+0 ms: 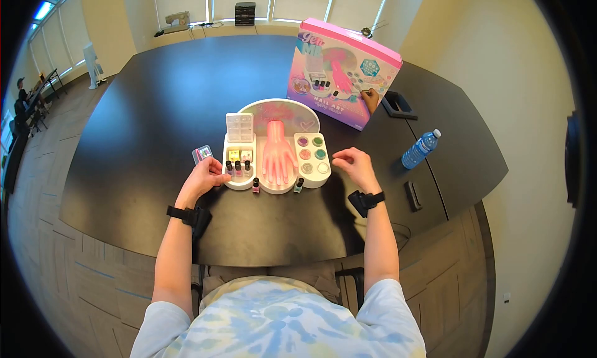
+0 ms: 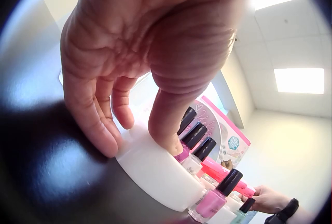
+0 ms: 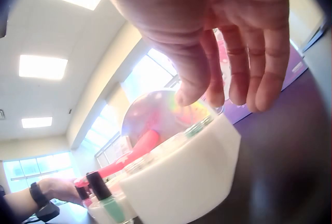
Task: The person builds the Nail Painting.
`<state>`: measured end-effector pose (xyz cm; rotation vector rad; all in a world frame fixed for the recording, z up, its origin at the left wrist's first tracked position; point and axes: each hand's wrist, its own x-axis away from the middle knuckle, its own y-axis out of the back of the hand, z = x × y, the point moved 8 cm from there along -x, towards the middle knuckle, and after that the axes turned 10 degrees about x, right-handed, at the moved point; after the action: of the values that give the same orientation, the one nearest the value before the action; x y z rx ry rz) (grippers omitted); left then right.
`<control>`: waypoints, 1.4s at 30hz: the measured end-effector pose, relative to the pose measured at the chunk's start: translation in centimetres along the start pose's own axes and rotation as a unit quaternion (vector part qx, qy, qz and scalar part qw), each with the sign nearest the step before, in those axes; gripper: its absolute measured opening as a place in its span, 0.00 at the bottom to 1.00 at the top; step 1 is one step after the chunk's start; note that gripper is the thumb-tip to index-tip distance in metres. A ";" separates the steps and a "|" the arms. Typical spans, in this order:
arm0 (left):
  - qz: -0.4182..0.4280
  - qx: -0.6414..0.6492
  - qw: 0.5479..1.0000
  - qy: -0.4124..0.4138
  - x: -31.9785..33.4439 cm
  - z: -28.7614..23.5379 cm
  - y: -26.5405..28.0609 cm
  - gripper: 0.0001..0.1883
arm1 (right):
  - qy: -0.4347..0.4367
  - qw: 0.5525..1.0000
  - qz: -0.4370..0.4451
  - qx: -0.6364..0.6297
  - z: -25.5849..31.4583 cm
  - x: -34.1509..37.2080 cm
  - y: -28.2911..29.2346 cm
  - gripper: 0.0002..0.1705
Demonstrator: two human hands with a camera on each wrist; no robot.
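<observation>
A white nail art station [image 1: 317,182] stands on the table, with a pink model hand [image 1: 277,148] in its middle. My left hand [image 1: 204,176] grips the station's left side; in the left wrist view its thumb [image 2: 165,130] lies over the rim and the fingers reach down outside. Three nail polish bottles [image 1: 238,169] stand just inside that rim. In front are a pink polish bottle [image 1: 255,185] and a mint green one [image 1: 299,185]. My right hand [image 1: 356,166] hovers off the station's right side, fingers loosely bent, holding nothing. Near it sit several glitter pots [image 1: 320,153].
Behind the station a tall product box [image 1: 345,78] stands at an angle. A water bottle [image 1: 420,150] is to the right. By my left fingers lies a small clear case [image 1: 200,154]. A black socket frame [image 1: 400,105] is set in the table [image 1: 155,121].
</observation>
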<state>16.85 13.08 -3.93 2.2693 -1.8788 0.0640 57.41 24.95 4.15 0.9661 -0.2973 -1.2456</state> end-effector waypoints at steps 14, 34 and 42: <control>0.000 -0.041 0.999 -0.023 0.0 0.1 0.2 0.17 | -0.158 0.984 0.071 0.046 -9.5 1.6 -0.6 0.11; -0.110 -0.038 0.993 0.030 2.6 0.0 9.6 0.09 | -0.100 0.991 0.022 0.090 -7.9 2.5 1.0 0.08; -0.090 -0.008 0.996 0.018 2.7 0.3 9.9 0.08 | -0.269 0.846 -0.180 0.423 -12.4 8.4 14.4 0.25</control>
<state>7.66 8.71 -2.65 2.4002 -1.6431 0.0630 78.06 23.12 5.18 1.4406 -1.2346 -1.7741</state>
